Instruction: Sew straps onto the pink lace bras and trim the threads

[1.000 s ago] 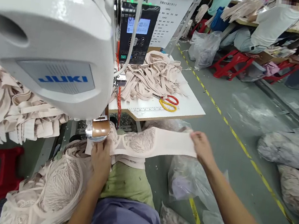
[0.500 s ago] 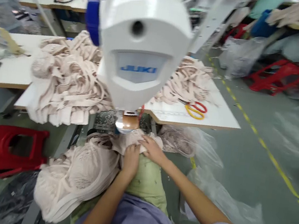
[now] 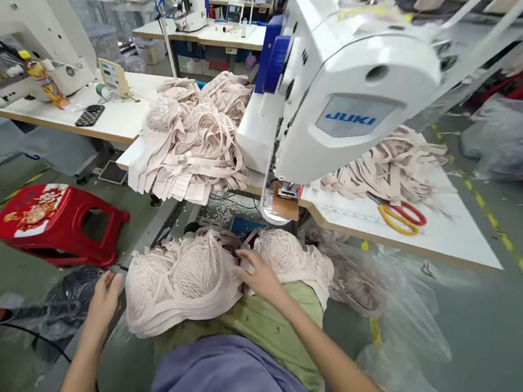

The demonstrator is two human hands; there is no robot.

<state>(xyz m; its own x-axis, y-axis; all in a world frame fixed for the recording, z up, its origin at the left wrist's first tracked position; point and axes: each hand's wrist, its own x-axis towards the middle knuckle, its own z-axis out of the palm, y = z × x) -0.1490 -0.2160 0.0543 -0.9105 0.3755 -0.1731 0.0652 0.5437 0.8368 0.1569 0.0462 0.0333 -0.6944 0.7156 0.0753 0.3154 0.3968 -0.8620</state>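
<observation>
- The white sewing machine (image 3: 355, 92) towered over the desk (image 3: 456, 241), its head jutting past the edge above the person's lap, likely so work could feed straight up.
- A heap of beige pieces (image 3: 186, 139) was stacked left of the machine, close by.
- The pile of lace bras (image 3: 181, 276) lay across the lap, just below the needle end.
- A red stool (image 3: 55, 224) lay tipped on the floor, well left.
- Right hand (image 3: 259, 274): fingers loosely spread and flat on the lace between two cups, pressing, not clenched.
- Left hand (image 3: 104, 294): open against the pile's left edge, gripping nothing visible, seemingly steadying it.
- Scissors (image 3: 401, 215) rested on the desk.
</observation>
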